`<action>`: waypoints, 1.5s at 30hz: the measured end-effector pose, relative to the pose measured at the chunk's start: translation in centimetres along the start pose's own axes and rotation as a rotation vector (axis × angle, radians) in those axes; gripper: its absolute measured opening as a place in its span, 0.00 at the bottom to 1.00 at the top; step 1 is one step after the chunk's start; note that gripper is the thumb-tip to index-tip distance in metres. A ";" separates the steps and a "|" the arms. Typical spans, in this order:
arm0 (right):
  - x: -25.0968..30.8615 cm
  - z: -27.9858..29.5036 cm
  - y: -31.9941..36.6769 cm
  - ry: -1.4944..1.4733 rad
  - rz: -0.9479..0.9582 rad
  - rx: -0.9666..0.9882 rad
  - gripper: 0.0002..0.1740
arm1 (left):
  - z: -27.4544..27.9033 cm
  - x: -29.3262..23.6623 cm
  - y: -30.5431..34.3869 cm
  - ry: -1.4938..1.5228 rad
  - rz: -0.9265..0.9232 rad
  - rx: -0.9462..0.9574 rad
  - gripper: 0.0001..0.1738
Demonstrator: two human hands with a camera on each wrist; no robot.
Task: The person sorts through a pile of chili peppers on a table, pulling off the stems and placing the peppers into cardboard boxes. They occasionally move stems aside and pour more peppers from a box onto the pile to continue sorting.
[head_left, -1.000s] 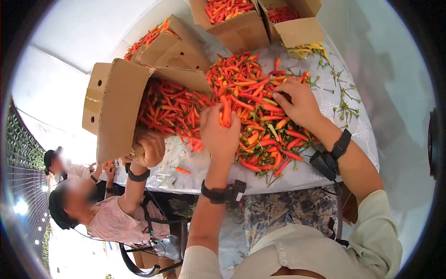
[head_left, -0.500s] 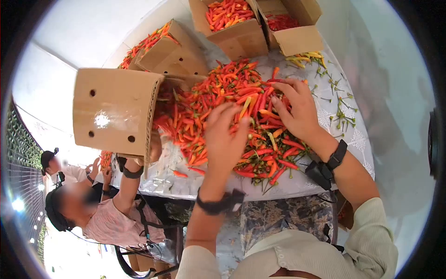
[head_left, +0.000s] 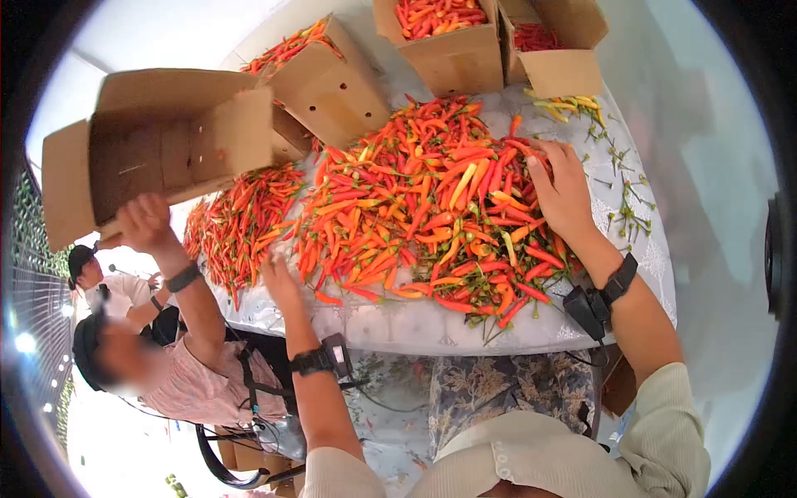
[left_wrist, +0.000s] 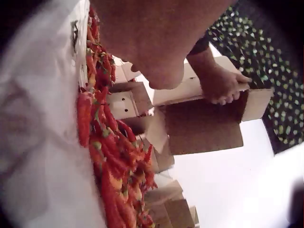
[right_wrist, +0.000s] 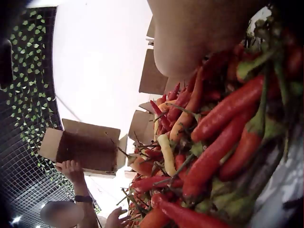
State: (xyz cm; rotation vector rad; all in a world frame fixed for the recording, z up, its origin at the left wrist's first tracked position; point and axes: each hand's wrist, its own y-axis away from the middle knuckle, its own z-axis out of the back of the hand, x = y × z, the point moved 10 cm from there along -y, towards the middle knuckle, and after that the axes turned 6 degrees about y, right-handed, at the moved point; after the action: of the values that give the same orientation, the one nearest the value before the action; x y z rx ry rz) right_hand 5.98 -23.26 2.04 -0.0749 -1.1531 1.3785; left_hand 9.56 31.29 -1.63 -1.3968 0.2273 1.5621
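A wide heap of red and orange chili peppers [head_left: 365,224] covers the table in the head view. My left hand [head_left: 285,286] is at its near left edge, fingers extended and apart from one another, just beside the peppers. On the right side of the heap my right hand [head_left: 566,189] rests with fingers and thumb spread over the peppers. Close under it in the right wrist view lie red chilies [right_wrist: 228,109] with green stems and one pale yellow chili [right_wrist: 167,154]. To the left, another person's hand [head_left: 148,224] grips a tilted cardboard box [head_left: 178,149], its bare inner walls showing.
Boxes filled with chilies stand along the back, among them a middle box [head_left: 452,62] and a right box [head_left: 564,70]. Yellow chilies [head_left: 569,104] and loose green stems [head_left: 627,199] lie at the right. A second pepper pile [head_left: 241,224] is at the left.
The other person's box has swung left and up, off the heap, and its chilies now spread across the table. My left hand has released red chilies and moved left; my right hand stays on the heap.
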 end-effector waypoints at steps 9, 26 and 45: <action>0.3 -0.5 -0.1 -0.046 0.018 0.031 0.17 | -10.8 -5.0 0.7 0.134 0.020 0.267 0.39; 1.3 -1.0 0.7 0.000 0.143 0.123 0.20 | -17.4 -29.5 16.3 0.110 -0.708 0.581 0.27; 1.6 -0.9 0.4 -0.032 0.179 0.100 0.14 | -17.5 -26.1 11.2 0.532 -0.409 0.640 0.30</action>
State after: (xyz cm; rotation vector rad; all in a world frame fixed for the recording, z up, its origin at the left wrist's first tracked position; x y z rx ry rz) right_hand 5.91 -21.40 2.26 -0.0862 -1.1228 1.5986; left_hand 8.60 -0.17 9.54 -1.2070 0.6526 0.6669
